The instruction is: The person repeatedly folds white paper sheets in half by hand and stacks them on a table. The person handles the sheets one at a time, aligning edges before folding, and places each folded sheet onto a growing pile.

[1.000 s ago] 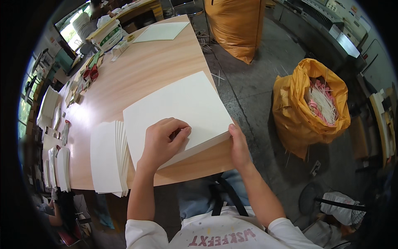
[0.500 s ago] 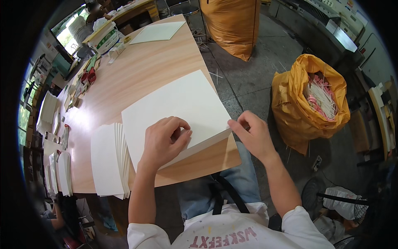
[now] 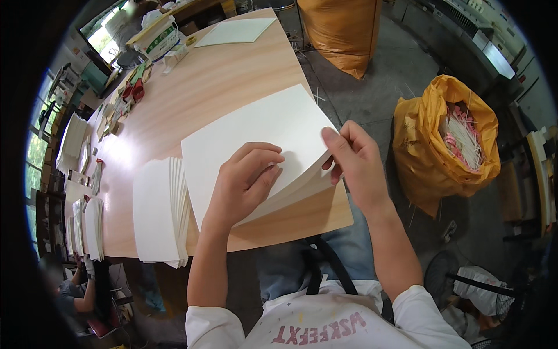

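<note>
The wooden table (image 3: 232,75) carried the work, its near corner just in front of the person so both forearms could reach over it. On that corner lay a stack of large white sheets (image 3: 256,131), set askew and hanging slightly past the edge, which left its right corner free to be lifted. Just to its left sat a fanned pile of smaller white sheets (image 3: 157,209), near enough to reach without stretching. The left hand (image 3: 244,183) pressed flat on the top sheet, fingers curled, apparently pinning the stack so it would not slide. The right hand (image 3: 354,160) had its grip narrow, thumb and fingers pinched on the raised right corner, bending several sheets up off the rest.
</note>
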The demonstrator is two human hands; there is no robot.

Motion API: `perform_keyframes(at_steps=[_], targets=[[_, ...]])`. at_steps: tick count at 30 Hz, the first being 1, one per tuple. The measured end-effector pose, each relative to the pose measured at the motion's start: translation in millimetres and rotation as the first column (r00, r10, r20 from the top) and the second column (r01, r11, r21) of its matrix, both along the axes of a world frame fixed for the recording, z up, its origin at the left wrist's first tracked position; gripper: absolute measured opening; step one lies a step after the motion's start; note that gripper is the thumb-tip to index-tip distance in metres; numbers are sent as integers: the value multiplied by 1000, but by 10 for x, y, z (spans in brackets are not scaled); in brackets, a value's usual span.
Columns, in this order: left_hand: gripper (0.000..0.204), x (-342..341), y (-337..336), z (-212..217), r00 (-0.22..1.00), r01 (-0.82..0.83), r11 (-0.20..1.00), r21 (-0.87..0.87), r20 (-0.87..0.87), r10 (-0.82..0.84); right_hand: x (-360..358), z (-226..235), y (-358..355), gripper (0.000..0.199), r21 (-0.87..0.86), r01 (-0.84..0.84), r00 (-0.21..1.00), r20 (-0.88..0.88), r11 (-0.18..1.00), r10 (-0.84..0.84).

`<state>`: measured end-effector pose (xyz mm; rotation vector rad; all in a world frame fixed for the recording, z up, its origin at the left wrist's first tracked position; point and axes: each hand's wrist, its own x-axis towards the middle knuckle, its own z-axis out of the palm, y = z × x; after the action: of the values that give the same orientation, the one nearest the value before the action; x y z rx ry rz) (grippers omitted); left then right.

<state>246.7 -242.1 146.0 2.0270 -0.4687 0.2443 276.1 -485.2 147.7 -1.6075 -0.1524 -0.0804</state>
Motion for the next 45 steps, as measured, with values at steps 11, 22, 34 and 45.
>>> perform_keyframes(at_steps=[11,22,34,45], targets=[[54,20,85,8,995,82,997,9,62,-82,48,252,-53,36,215,-126,959,-222,968,175],[50,-51,-51,13,995,-63,977,-204,-84,47,29,93,0,42,-200,8,994,110,980,14],[55,4,42,-55,998,62,997,-53,1,-62,62,159,-64,40,178,-108,973,-184,978,141],[63,5,39,-7,992,69,993,96,95,-78,-238,-209,-46,17,-549,133,750,600,825,278]])
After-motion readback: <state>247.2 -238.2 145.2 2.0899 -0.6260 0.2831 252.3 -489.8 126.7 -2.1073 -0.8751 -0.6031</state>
